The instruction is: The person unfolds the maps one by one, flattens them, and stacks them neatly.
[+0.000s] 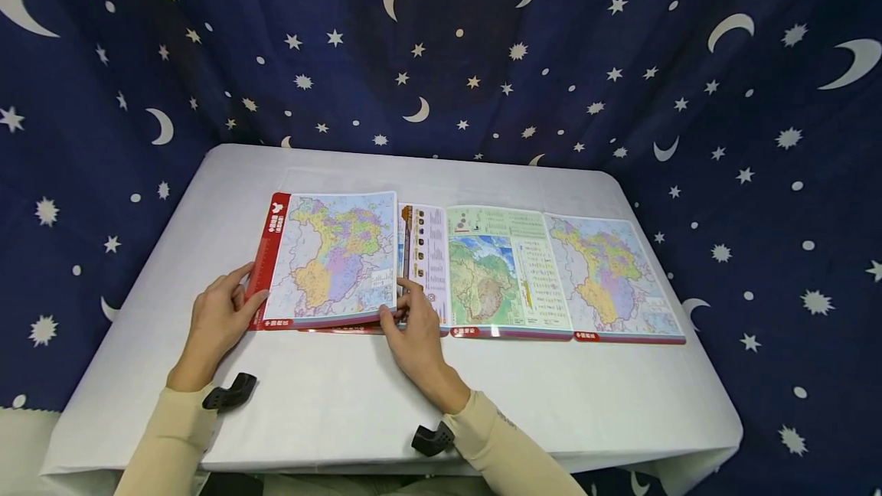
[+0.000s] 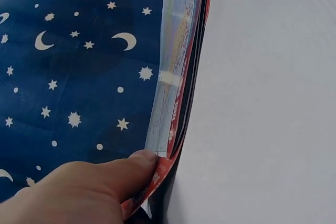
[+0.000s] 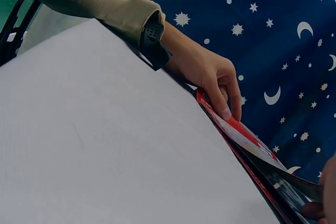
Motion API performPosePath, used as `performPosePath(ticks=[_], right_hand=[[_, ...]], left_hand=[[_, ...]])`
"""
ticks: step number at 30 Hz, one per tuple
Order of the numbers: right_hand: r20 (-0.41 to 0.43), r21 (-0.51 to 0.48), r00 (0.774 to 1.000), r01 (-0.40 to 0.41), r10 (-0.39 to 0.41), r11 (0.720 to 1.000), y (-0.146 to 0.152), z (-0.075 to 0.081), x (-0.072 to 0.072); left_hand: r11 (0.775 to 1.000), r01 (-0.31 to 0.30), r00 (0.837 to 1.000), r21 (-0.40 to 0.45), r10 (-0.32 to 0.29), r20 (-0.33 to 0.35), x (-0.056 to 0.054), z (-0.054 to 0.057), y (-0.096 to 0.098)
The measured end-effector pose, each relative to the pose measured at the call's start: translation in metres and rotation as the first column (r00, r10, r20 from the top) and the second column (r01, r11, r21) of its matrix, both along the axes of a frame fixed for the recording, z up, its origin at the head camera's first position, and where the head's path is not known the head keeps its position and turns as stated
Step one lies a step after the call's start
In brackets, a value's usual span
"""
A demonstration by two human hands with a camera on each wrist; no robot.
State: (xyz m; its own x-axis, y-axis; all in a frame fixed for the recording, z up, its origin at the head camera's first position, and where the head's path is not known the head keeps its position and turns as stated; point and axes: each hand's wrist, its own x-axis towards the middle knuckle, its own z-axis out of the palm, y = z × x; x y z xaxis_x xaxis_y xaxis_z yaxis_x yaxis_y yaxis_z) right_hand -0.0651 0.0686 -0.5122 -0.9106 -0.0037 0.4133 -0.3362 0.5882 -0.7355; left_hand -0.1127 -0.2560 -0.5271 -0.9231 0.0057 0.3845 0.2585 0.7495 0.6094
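A long folding map (image 1: 510, 282) lies spread across the table, its left panel (image 1: 338, 259) overlapping the ones beneath. That panel has a red border strip at its left and a coloured map of China. At the red strip, my left hand (image 1: 217, 320) grips the edge, thumb on top in the left wrist view. My right hand (image 1: 416, 339) pinches the panel's lower right corner between thumb and fingers. The panel's front edge stands slightly raised there. In the right wrist view, a gap shows between the layers (image 3: 268, 166) near the right fingers.
A white cloth covers the table (image 1: 331, 396), with its front edge close to my forearms. Black wrist cameras (image 1: 230, 393) sit at both cuffs. Dark blue curtains (image 1: 455, 52) with moons and stars stand behind and at both sides.
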Motion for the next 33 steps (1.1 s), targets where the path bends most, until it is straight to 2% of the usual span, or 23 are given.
performPosePath(ticks=[10,15,21,25,33], right_hand=[[-0.008,0.002,0.999,0.043,-0.043,0.999,0.01,-0.001,-0.001],[-0.049,-0.015,0.998,0.043,-0.043,0.999,0.015,-0.004,-0.002],[-0.054,-0.029,0.998,0.035,-0.036,0.999,0.018,-0.005,-0.003],[-0.034,-0.051,0.999,0.04,-0.042,0.998,0.018,-0.003,-0.002],[0.051,-0.102,0.993,0.109,-0.104,0.989,0.018,0.0,-0.001]], left_hand=[[1.0,0.006,1.0,0.002,-0.006,0.019,0.0,0.0,0.014],[1.0,0.019,1.0,0.004,-0.019,-0.012,0.002,0.0,0.02],[1.0,0.031,0.999,-0.001,-0.031,-0.029,0.002,0.0,0.024],[1.0,0.026,0.999,-0.008,-0.026,-0.028,0.002,-0.001,0.025],[0.999,0.034,0.999,0.006,-0.034,-0.023,0.002,-0.002,0.026]])
